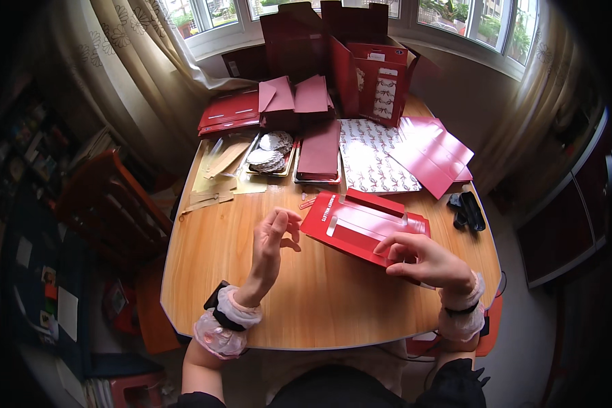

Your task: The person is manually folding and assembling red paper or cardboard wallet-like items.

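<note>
A red flat cardboard package [360, 234] with window cutouts is tilted over the middle right of the table. My right hand [418, 260] grips its near edge, thumb and fingers bent around the board. Just off its left end is my left hand [277, 238], fingers loosely bent and apart with nothing between them. Small red clips or strips [309, 202] lie behind that left end. Beyond the package stand a stack of dark pink envelopes [319, 151] in a tray and a pile of white patterned sheets [374, 160].
Pink sheets [436, 160] lie at the back right, near a black object [466, 212]. Round white patterned pieces [268, 155] sit in a tray beside tan paper scraps [214, 194]. Red boxes [377, 81] stand against the window. A wooden chair [112, 204] is at the left.
</note>
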Demonstrator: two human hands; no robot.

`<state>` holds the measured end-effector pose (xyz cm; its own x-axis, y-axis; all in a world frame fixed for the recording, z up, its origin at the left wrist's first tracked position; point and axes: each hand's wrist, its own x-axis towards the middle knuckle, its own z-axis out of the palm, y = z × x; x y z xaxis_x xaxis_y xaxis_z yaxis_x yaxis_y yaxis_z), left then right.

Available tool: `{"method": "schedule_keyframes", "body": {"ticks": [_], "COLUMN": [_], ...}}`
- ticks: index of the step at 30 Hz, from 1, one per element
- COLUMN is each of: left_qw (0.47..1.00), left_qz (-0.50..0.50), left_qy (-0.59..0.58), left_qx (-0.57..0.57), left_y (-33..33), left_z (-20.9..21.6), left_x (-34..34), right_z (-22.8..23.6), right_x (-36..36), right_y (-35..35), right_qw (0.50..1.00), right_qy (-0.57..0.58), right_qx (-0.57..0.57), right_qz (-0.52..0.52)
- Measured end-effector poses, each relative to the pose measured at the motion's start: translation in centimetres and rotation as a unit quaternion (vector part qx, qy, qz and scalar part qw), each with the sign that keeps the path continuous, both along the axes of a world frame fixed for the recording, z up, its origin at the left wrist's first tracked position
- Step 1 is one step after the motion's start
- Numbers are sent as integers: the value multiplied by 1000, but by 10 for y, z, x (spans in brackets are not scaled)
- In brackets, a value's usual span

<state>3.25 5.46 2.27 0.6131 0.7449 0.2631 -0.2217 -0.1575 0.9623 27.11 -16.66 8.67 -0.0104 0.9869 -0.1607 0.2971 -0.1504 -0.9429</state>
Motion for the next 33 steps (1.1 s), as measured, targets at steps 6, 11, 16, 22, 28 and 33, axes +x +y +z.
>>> {"method": "schedule_keyframes", "body": {"ticks": [6, 11, 16, 22, 28, 33], "left_qw": [961, 960, 964, 979, 976, 984], "left_qz": [-116, -175, -131, -116, -131, -124], "left_qy": [-51, -72, -93, -58, -62, -62], "left_qx": [-244, -207, -211, -157, -164, -110], "left_y": [-7, -6, -12, -17, -18, -25], "left_z": [0, -4, -3, -7, -3, -4], "left_x": [5, 5, 9, 13, 10, 12], "right_z": [0, 5, 7, 7, 6, 5], "right_x": [1, 0, 0, -3, -4, -5], "right_y": [-3, -4, -6, -6, -6, -4], "right_qw": [1000, 999, 999, 998, 998, 998], "right_qy": [2, 3, 26, -14, -16, -12], "right_qx": [22, 28, 38, 61, 55, 55], "right_qz": [-12, -18, -26, -27, -23, -9]}}
